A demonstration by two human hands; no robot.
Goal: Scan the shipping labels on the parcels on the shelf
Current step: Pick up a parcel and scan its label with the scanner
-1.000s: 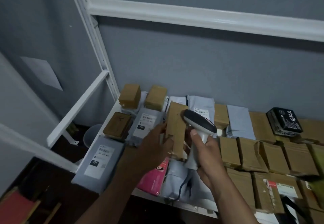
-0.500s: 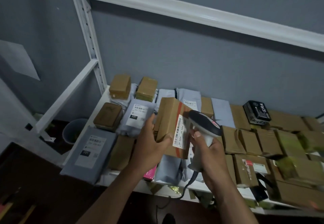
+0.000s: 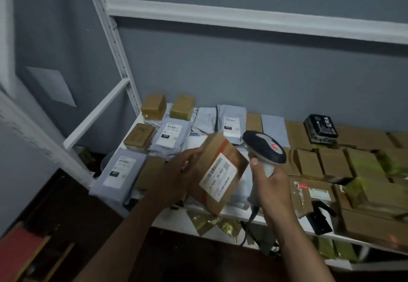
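A cardboard box (image 3: 217, 171) is held tilted above the front edge of the white shelf (image 3: 234, 213), near the middle of the view, with its white shipping label (image 3: 218, 175) facing up toward the camera. The left hand (image 3: 176, 178) grips the box from its nine o'clock side, fingers curled round the upper edge. At three o'clock from the box, just beside it, the right hand (image 3: 270, 184) is wrapped round the grey handle of a barcode scanner (image 3: 263, 149); its dark head sits at about one o'clock from the label, and a cable hangs down from the handle past the shelf edge.

Behind the box, at twelve o'clock, grey mailing bags (image 3: 231, 122) with white labels lie flat. At ten o'clock three small brown boxes (image 3: 153, 106) stand near the shelf's back left corner, and a larger grey bag (image 3: 119, 171) lies at nine o'clock, overhanging the edge. From two to four o'clock rows of brown cardboard parcels (image 3: 333, 162) cover the shelf, with a black box (image 3: 321, 128) at the back near the grey wall (image 3: 242, 72).
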